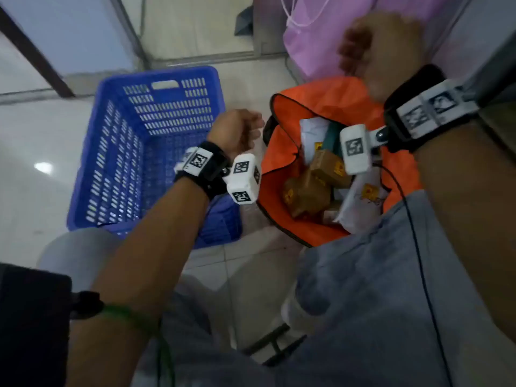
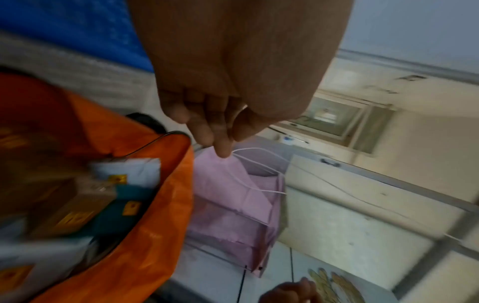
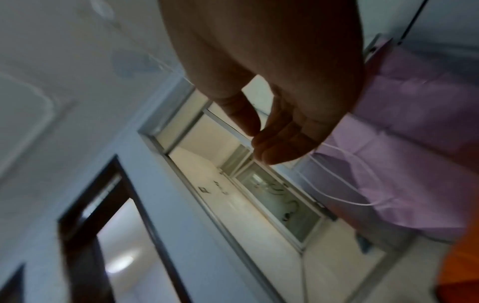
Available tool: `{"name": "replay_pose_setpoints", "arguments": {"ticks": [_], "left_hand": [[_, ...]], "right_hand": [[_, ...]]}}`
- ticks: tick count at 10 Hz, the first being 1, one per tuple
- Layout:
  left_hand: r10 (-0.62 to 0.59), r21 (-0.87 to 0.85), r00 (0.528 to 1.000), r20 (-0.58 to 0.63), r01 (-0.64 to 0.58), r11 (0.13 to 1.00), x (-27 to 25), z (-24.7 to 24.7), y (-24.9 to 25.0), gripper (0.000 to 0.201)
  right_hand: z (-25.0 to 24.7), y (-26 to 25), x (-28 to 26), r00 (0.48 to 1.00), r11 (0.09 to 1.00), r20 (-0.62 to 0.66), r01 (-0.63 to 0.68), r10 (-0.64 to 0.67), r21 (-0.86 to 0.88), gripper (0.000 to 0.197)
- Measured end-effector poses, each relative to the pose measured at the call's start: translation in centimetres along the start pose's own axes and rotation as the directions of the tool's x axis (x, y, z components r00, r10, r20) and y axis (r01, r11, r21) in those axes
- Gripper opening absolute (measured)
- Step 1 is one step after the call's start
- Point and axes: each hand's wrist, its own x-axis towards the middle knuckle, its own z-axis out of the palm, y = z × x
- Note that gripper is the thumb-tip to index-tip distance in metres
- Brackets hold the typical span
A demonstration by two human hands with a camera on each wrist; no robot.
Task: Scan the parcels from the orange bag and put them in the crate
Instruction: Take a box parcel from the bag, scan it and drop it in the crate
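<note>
The orange bag [image 1: 329, 163] sits open on the floor just right of the blue crate [image 1: 156, 152], so a parcel needs only a short carry across. The parcels [image 1: 315, 180], brown boxes and white mailers, lie piled inside the bag; the crate looks bare, so the task seems barely begun. The left hand [image 1: 237, 129] hovers between crate and bag, its grip loosely curled on nothing. The right hand [image 1: 382, 48] is raised beyond the bag near a pink bag [image 1: 315, 43], fingers loosely bent and holding nothing. No scanner shows.
</note>
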Motion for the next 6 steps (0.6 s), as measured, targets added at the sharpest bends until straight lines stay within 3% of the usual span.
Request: {"name": "replay_pose_setpoints", "arguments": {"ticks": [1, 2, 3, 4, 5, 6], "left_hand": [[-0.106, 0.102, 0.990, -0.091, 0.115, 0.988, 2.7, 1.8, -2.9, 0.032], [-0.148, 0.204, 0.988, -0.047, 0.155, 0.967, 4.2, 2.5, -6.0, 0.036], [-0.185, 0.206, 0.975, -0.126, 0.208, 0.956, 5.4, 2.1, -8.4, 0.032], [-0.264, 0.203, 0.956, -0.130, 0.286, 0.936, 6.4, 1.0, -10.3, 0.030], [-0.326, 0.196, 0.917, -0.228, 0.371, 0.908, 7.1, -1.7, -12.2, 0.031], [-0.403, 0.133, 0.900, -0.166, 0.425, 0.895, 6.8, -3.1, -12.6, 0.013]], "right_hand": [[-1.2, 4.2, 0.8, 0.968, 0.978, -0.191, -0.183, 0.161, -0.104, 0.024], [-4.1, 10.3, 1.5, 0.922, 0.902, -0.193, -0.375, 0.337, -0.215, 0.014], [-6.3, 15.9, 2.5, 0.839, 0.787, -0.271, -0.539, 0.471, -0.300, 0.013], [-8.6, 21.9, 3.4, 0.752, 0.698, -0.363, -0.653, 0.550, -0.294, 0.019], [-10.8, 27.1, 3.9, 0.720, 0.626, -0.347, -0.694, 0.601, -0.355, 0.024], [-13.5, 30.8, 4.3, 0.706, 0.454, -0.407, -0.695, 0.580, -0.558, 0.040]]}}
